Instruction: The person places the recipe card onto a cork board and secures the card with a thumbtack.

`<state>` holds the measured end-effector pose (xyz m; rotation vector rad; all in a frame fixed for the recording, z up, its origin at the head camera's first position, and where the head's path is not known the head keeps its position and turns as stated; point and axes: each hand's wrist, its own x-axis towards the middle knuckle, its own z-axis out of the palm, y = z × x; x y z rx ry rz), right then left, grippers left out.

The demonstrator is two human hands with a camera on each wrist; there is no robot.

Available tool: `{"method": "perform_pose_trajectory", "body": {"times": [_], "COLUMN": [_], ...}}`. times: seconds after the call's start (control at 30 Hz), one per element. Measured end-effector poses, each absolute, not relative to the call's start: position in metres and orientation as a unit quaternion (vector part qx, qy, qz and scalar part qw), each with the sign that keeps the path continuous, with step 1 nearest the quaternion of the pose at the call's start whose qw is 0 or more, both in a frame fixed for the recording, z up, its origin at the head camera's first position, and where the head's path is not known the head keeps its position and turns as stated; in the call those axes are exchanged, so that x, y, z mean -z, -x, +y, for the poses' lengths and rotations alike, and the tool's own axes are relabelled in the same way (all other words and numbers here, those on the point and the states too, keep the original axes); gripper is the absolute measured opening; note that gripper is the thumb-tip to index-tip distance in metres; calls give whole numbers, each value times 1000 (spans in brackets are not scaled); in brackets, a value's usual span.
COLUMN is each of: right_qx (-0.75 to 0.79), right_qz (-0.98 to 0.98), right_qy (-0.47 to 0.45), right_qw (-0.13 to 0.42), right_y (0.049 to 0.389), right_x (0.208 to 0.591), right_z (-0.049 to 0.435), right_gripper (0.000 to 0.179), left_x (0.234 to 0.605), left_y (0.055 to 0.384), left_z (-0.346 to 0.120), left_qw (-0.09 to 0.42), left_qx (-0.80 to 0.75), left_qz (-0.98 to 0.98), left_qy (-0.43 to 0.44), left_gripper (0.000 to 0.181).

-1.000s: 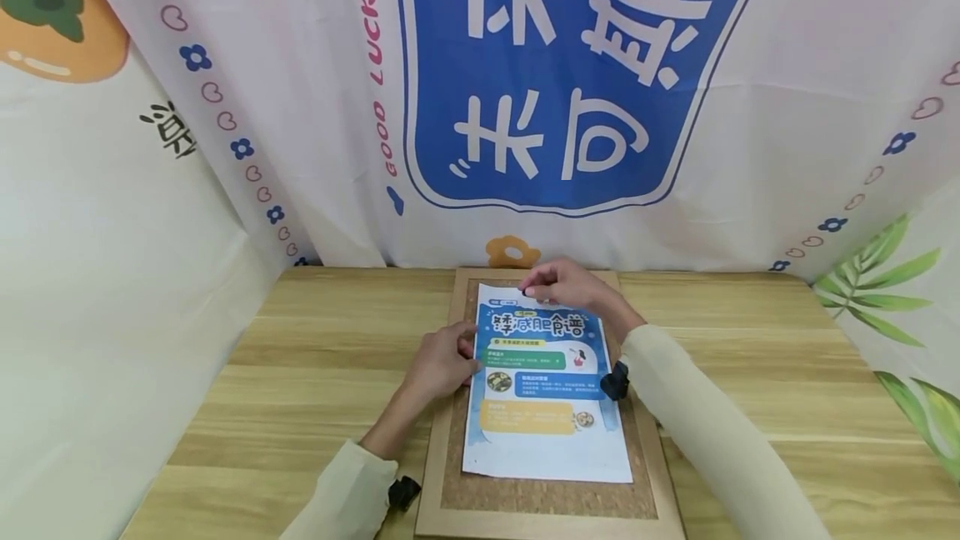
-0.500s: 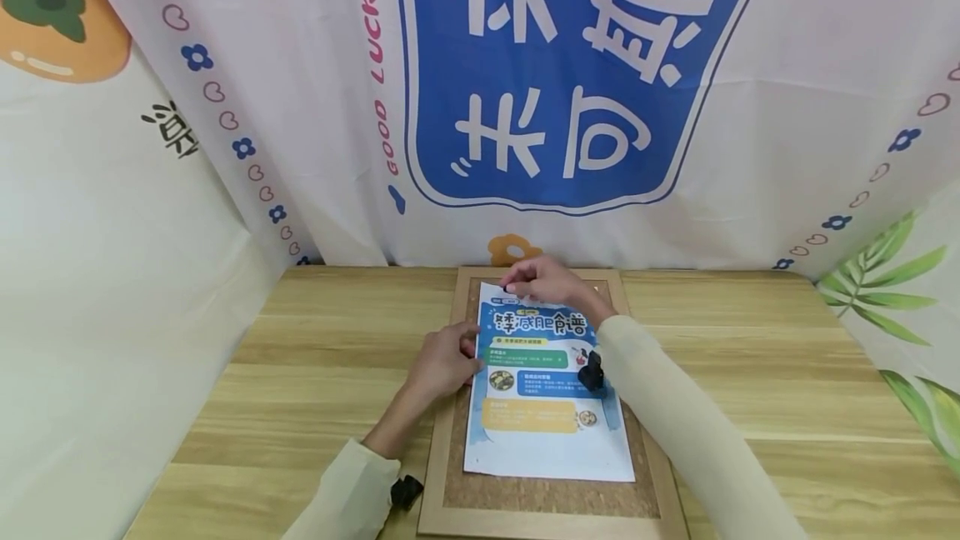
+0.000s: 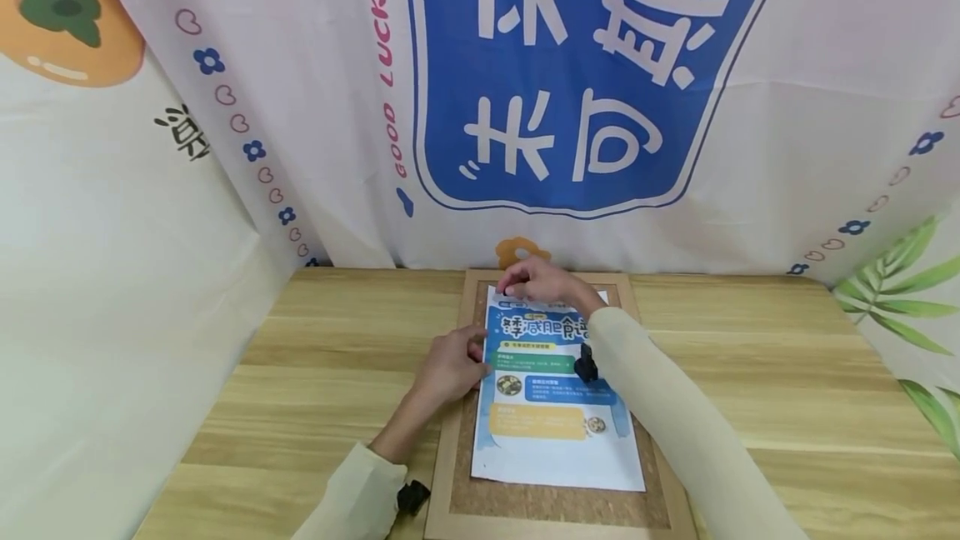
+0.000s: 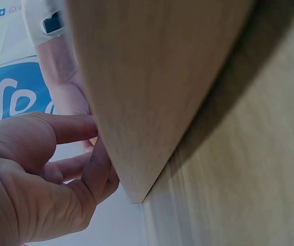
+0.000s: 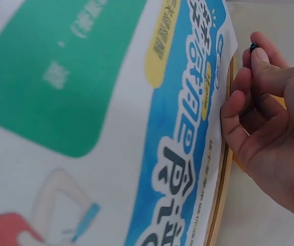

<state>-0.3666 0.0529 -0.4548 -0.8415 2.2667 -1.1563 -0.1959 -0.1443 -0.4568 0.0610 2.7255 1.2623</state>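
Note:
A printed sheet of paper [image 3: 558,465] with blue, green and yellow panels lies on a wood-framed cork board [image 3: 551,507]. At the sheet's top left corner my right hand [image 3: 536,280] pinches a small dark pushpin [image 5: 254,46] between thumb and index finger; its other fingers are bent. My left hand [image 3: 450,365] rests at the left side of the board, fingertips at the paper's left edge. The left wrist view has the left hand [image 4: 44,174] with bent, slightly parted fingers reaching over the side of the board's frame [image 4: 152,87].
The board stands on a wooden table [image 3: 322,365], its far end near a white printed curtain [image 3: 337,148] with a blue emblem. Black wrist devices sit at both sleeves, and the right sleeve [image 3: 667,398] crosses over the board's right side.
My right hand has moved left along the paper's top edge to its left corner, pushpin in its fingers. The left hand stays at the paper's left edge. The view has shifted slightly.

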Motion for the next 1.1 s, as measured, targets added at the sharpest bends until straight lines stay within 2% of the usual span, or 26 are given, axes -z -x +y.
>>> {"method": "perform_pose_trajectory", "body": {"times": [0.47,1.1], "right_qx": [334,299], "right_qz": [861,874], "right_qy": [326,325], "right_qw": [201,200], "right_y": [382,383], "right_x": [455,449], "right_z": [46,37], "right_gripper": [20,18], "left_x": [457,458], "left_y": [195,194], "left_z": [-144,-145], "left_qw": [63,58], "left_qx": [-415,-407], "left_qz": [907,911], "left_qy": [-28,-30], "left_gripper": [53,54]}}
